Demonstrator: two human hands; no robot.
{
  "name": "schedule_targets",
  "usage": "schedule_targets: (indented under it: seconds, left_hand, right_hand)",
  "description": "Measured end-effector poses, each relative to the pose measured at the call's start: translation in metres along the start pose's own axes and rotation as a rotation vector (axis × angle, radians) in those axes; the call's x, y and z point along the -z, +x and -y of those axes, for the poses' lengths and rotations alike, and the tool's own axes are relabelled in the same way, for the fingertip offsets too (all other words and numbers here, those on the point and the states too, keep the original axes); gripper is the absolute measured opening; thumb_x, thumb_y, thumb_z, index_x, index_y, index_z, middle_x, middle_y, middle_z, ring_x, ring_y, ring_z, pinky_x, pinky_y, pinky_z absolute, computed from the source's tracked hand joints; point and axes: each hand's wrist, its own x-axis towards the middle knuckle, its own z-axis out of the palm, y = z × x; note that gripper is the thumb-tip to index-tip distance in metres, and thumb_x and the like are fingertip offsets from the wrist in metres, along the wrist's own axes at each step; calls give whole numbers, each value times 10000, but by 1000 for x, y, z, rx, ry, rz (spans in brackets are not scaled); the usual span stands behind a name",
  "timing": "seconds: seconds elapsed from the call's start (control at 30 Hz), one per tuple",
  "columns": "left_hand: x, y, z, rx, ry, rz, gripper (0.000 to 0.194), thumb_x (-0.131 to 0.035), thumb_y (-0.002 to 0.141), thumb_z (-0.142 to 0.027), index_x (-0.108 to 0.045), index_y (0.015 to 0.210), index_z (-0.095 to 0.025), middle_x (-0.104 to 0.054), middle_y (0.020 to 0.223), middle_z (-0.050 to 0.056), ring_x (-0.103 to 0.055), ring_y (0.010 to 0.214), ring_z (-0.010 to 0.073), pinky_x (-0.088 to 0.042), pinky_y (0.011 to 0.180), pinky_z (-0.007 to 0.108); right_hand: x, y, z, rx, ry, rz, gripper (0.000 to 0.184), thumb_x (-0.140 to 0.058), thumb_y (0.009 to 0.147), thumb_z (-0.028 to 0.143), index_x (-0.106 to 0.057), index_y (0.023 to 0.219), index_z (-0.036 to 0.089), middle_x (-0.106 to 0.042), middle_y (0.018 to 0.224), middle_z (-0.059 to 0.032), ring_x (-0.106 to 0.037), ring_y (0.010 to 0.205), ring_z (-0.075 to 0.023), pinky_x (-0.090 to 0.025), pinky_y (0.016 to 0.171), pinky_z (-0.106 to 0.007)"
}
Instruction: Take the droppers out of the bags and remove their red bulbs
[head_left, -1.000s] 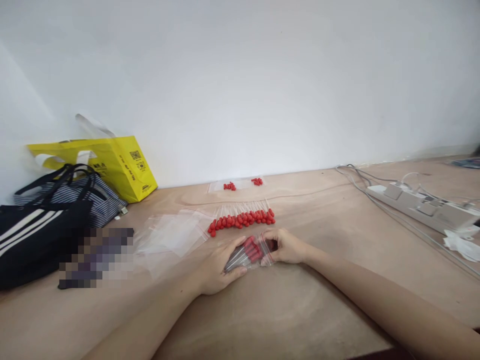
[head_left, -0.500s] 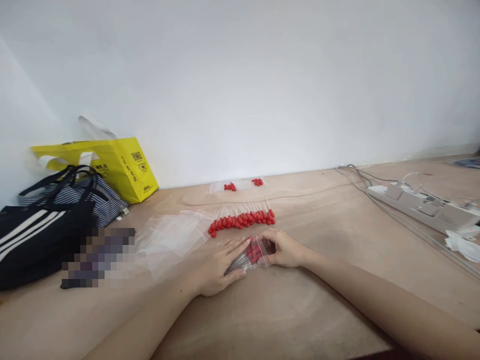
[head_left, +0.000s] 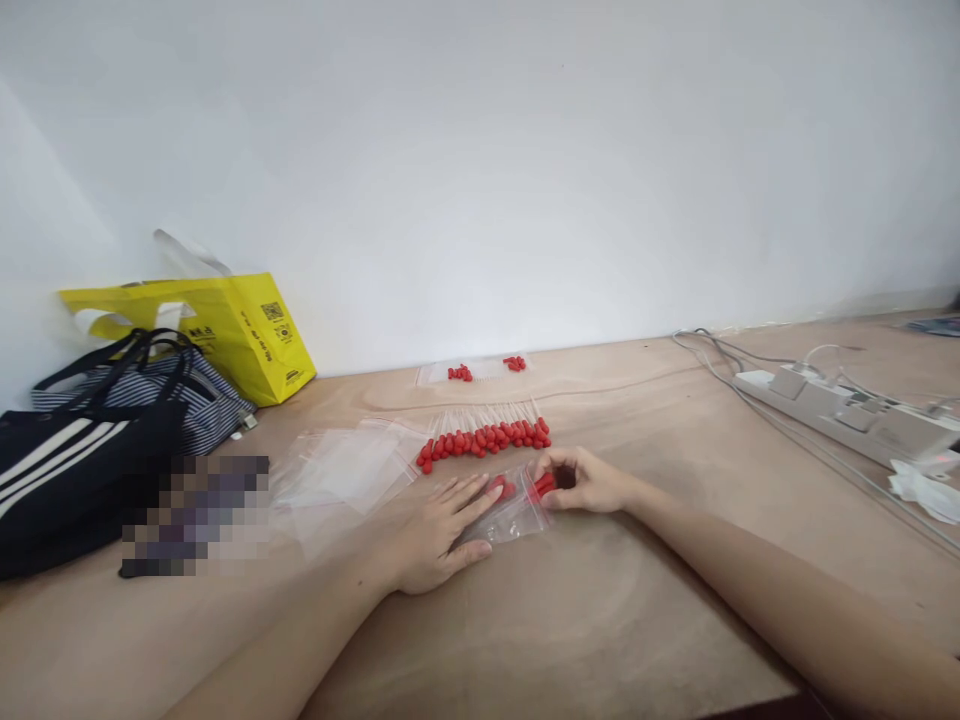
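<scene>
I've got the L hand (head_left: 442,530) spread, palm down, on a clear zip bag (head_left: 517,522) on the table (head_left: 600,620), btwn both hands. R hand (head_left: 596,482) is pinching red tips (head_left: 546,484) at the bag's mouth; more red shows thru the plastic by the L fingers. Can't count what's inside (glare + fingers in the way). Row of red-ended sticks (head_left: 484,438) lies loose just beyond. Flat bags (head_left: 341,468) overlap to the left, no contents I can make out. Far plastic (head_left: 490,368) near the wall has two red clusters; can't tell if it's 1 bag or 2. Yellow tote (head_left: 274,350): contents hidden. Black bag (head_left: 82,490) is cut off at frame L; item beside it is pixelated.
</scene>
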Motion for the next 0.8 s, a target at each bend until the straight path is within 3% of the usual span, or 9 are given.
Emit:
schedule_targets:
  seconds: [0.17, 0.3, 0.5, 0.63, 0.7, 0.8]
  left_hand:
    - [4, 0, -3, 20, 9, 20, 584, -304, 848, -505, -121, 1354, -279, -148, 1423, 51, -159, 1291, 261, -157, 1040, 470]
    - [5, -1, -3, 27, -3, 17, 581, -302, 844, -517, -119, 1351, -300, -146, 1425, 39, -158, 1292, 263, -158, 1039, 474]
    - [5, -3, -2, 31, 4, 18, 583, -296, 846, -518, -106, 1352, -299, -142, 1426, 39, -159, 1292, 262, -158, 1036, 477]
    - [5, -3, -2, 34, 0, 19, 576, -297, 846, -514, -101, 1350, -314, -137, 1429, 29, -158, 1294, 258, -158, 1036, 478]
    - [5, -2, -3, 39, -8, 16, 572, -303, 847, -509, -112, 1349, -312, -144, 1428, 32, -159, 1293, 259, -156, 1037, 478]
    - [3, -3, -1, 28, -40, -9, 569, -324, 841, -510, -137, 1344, -323, -165, 1424, 25, -168, 1290, 266, -167, 1034, 481]
  right_hand:
    - [32, -8, -11, -142, 232, -52, 265, -678, 617, 276, -510, 784, 159, -584, 680, 18, -531, 600, -92, -420, 587, -235]
    - [62, -15, -20, -167, 276, -199, 278, -698, 558, 258, -522, 752, 164, -607, 677, 11, -558, 625, -112, -431, 606, -255]
    - [98, -25, -37, -127, 299, -651, 269, -682, 536, 309, -503, 697, 189, -607, 698, 7, -584, 656, -137, -453, 626, -279]
    - [88, -12, -47, -129, 83, -908, 273, -658, 573, 349, -519, 742, 185, -626, 758, -25, -594, 698, -154, -468, 646, -287]
    - [74, 0, -50, -138, -111, -957, 265, -611, 623, 387, -524, 759, 176, -629, 774, -47, -593, 684, -161, -473, 619, -293]
    - [54, 16, -53, -134, -205, -968, 262, -608, 623, 386, -545, 748, 165, -613, 770, -56, -575, 652, -157, -470, 622, -307]
